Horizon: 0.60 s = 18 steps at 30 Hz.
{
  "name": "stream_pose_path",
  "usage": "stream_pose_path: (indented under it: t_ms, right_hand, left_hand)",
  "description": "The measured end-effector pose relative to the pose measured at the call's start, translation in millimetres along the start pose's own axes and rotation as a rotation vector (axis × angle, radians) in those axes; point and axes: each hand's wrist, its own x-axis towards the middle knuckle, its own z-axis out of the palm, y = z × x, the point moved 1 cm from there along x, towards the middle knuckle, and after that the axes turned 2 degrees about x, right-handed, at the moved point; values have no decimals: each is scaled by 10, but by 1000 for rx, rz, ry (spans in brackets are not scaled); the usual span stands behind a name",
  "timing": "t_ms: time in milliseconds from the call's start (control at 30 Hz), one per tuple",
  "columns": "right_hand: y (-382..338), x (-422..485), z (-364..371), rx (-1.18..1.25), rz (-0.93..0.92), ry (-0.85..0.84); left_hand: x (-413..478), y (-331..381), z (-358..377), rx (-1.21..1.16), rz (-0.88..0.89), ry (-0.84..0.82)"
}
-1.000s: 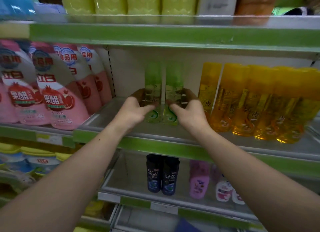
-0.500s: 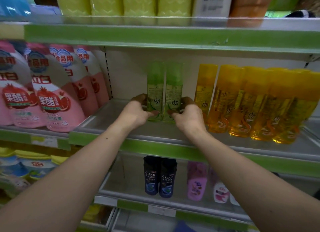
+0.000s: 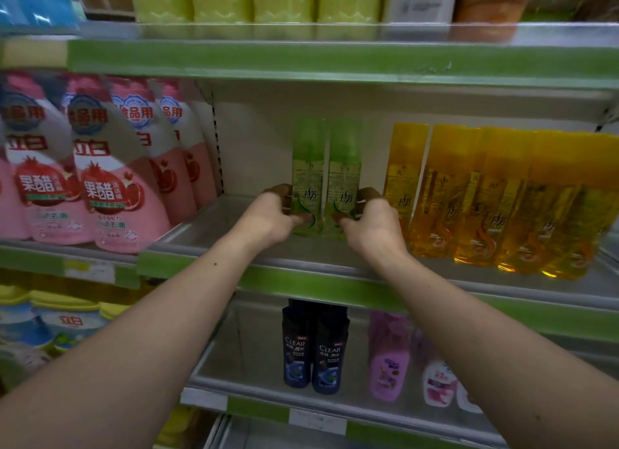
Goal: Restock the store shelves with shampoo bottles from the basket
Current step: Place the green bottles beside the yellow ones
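At the far left we saw pink detergent pouches (image 3: pixel 100 187) packed in a row on their own ledge, leaning a little. To their right began the middle shelf (image 3: pixel 214 227), with a bare metal stretch just beside the pouches.

Next came the left hand (image 3: pixel 268 219), reaching in over the green front edge. Its thumb lay across the front of the left green shampoo bottle (image 3: pixel 308 170) near the base and its fingers curled round the far side, so it gripped that bottle. The right green shampoo bottle (image 3: pixel 345 170) stood just beside the first, both upright, bases down at the shelf's surface, towards the back panel. We could not tell whether the two touched. The right hand (image 3: pixel 373 225) mirrored the left, thumb in front and fingers wrapped behind, gripping the right bottle low down.

Further right, a row of yellow bottles (image 3: pixel 485 197) filled the shelf, the nearest one just beside the right hand.

On the shelf below, two dark CLEAR bottles (image 3: pixel 313 351) stood together, with pink bottles (image 3: pixel 388 358) to their right.
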Motion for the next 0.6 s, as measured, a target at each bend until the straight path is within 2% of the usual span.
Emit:
stream_pose_path:
  t_ms: [400,500,600]
  right_hand:
    - [-7,-128,-98,21,11,-4]
    - [11,-220,-217,23,-14,10]
    - [64,-409,-343,81,-107,48]
  left_hand:
    - [-116,14,-16,126,-49,-1]
    - [-254,4,-15,209,-71,117]
    - [-540,68,55,226,13,322]
